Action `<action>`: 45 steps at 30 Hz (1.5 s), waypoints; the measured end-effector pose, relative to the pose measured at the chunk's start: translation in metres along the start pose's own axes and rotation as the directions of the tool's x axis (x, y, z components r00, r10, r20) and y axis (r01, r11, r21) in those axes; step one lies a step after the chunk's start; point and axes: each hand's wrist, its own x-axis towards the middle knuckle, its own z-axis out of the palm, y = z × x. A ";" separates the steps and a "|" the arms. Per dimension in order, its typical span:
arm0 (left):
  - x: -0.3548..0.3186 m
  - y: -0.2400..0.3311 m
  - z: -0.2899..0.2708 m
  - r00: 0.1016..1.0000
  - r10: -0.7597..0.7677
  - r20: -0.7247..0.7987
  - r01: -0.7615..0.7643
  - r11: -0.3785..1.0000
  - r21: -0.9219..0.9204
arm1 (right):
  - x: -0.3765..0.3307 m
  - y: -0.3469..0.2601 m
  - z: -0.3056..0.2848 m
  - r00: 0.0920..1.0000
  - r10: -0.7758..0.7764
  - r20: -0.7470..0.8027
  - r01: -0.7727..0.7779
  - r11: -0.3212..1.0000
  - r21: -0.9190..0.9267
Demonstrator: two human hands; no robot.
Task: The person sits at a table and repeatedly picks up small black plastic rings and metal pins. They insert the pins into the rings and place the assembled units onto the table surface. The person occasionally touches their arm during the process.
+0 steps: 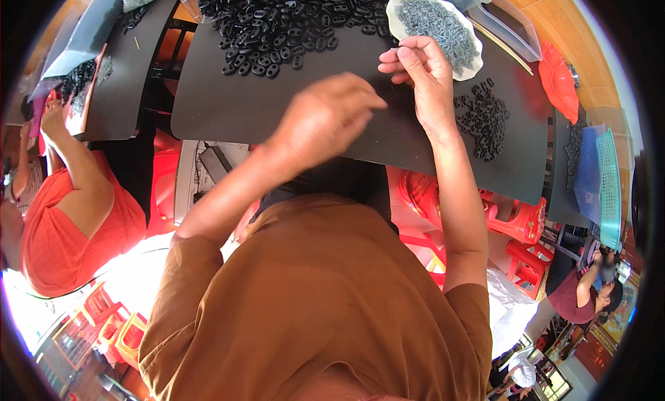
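My right hand [424, 68] is held over the near left rim of a pale, wavy-edged plate [471, 70]. Its thumb and forefinger are pinched together; whatever may be between them is too small to name. On the plate lies a heap of small clear-grey slender pieces [436, 30]. Motion smears my left hand [329, 120], which is above the dark table [215, 113] to the left of my right hand, so its fingers cannot be read. Beyond it spreads a large pile of black oval pieces with two holes [277, 30]. A smaller heap of black pieces [483, 120] sits beside my right forearm.
Clear plastic tubs [506, 30] stand past the plate, near a red scalloped dish [558, 82]. A turquoise basket [609, 186] is at far right. Red stools [516, 221] are under the table. On the left, a person in orange-red [83, 224] works at another table [125, 100].
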 end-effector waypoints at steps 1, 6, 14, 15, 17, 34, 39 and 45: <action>0.002 -0.014 -0.012 1.000 0.018 -0.023 -0.016 0.995 0.100 | 0.000 -0.003 0.003 1.000 -0.005 0.006 0.005 1.000 -0.009; 0.030 -0.055 -0.043 0.998 0.059 -0.011 -0.049 0.900 0.432 | 0.002 0.000 0.006 0.996 -0.047 0.073 0.049 0.998 -0.026; 0.056 -0.073 -0.032 0.984 0.050 0.168 -0.139 0.807 0.574 | 0.000 0.001 -0.002 0.996 0.013 0.086 -0.022 0.995 0.100; 0.056 -0.074 -0.031 0.984 0.057 0.171 -0.144 0.817 0.558 | 0.000 0.000 -0.001 0.996 0.023 0.087 -0.032 0.994 0.108; 0.056 -0.079 -0.028 0.983 0.071 0.171 -0.149 0.850 0.505 | 0.000 0.001 0.000 0.995 0.031 0.092 -0.042 0.992 0.117; 0.065 -0.075 -0.018 0.990 -0.040 0.134 0.013 0.981 0.193 | 0.003 0.002 -0.003 0.999 0.041 0.007 -0.042 0.978 0.204; 0.066 -0.075 -0.017 0.928 -0.317 0.194 0.366 0.871 -0.328 | 0.004 0.003 -0.003 1.000 0.011 0.003 -0.012 0.984 0.176; 0.063 -0.075 -0.011 0.899 -0.306 0.314 0.435 0.721 -0.540 | 0.005 0.000 0.001 0.999 -0.005 -0.034 0.012 0.983 0.184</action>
